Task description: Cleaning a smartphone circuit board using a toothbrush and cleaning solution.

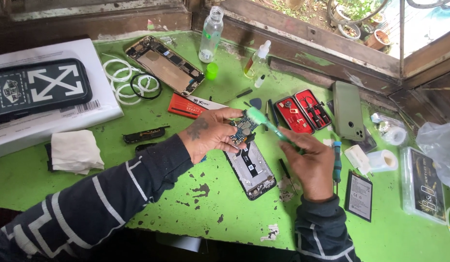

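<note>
Holding a circuit board (244, 127), left hand (208, 133) meets the green brush (266, 125).

Bare green table (225, 204) lies open in front of both arms, from the near edge up to the open phone frame (251, 170). The left hand (208, 133) and right hand (312, 162) meet above that frame, blocking the middle. Behind them the way is crowded: red tool case (302, 112), dropper bottle (257, 59), clear bottle (210, 34), gutted phone (165, 64). Rightward, a screwdriver (337, 162), battery (359, 195), tape rolls (384, 160) and a green phone (348, 110) sit close together. On the left, a tissue (75, 151) and white box (50, 121) leave a narrow strip, perhaps passable.
</note>
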